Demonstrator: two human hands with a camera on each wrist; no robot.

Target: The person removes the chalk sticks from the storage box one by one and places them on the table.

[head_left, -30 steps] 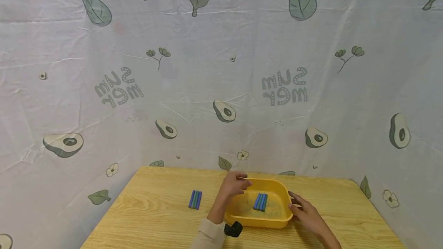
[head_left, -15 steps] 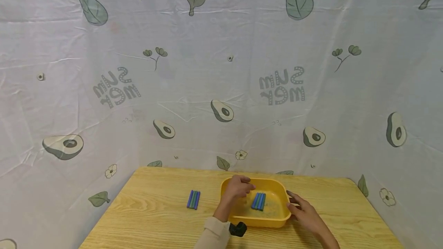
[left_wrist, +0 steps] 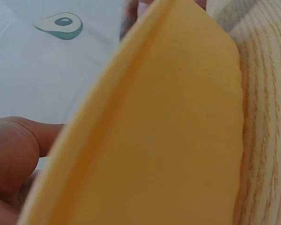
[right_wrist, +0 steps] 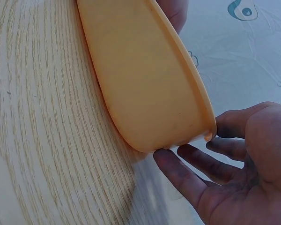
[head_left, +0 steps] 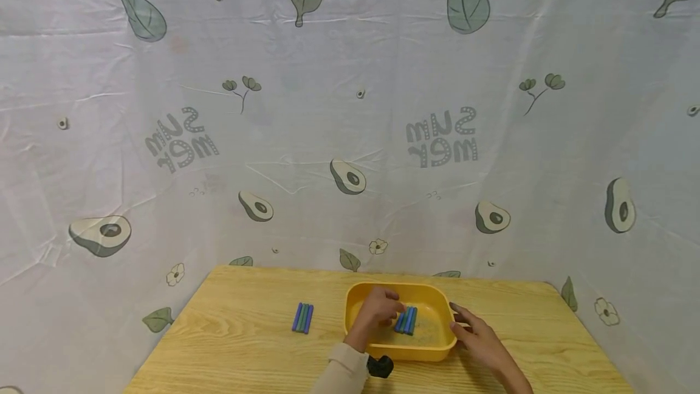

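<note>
A yellow plastic basin (head_left: 377, 350) stands on the table. Inside it lie several blue and green sticks (head_left: 407, 321), which look like chalk, side by side on a bottom marked with bluish dust. My left hand (head_left: 377, 309) reaches over the basin's left side, its fingertips at the upper end of the leftmost blue stick; whether they pinch it I cannot tell. In the left wrist view the basin wall (left_wrist: 168, 122) hides those fingers. At the basin's right end my right hand (head_left: 477, 336) touches the outer wall and rim with extended fingers and thumb (right_wrist: 232, 124).
Left of the basin, a second row of purple and green sticks (head_left: 302, 318) lies on the wood-grain table (head_left: 240, 333). A pale sheet (head_left: 306, 224) printed with avocados and leaves hangs behind the table and along its sides.
My left hand has moved down and right into the basin, from its left rim to the sticks. My right hand stays at the basin's right end. The head view has shifted slightly.
</note>
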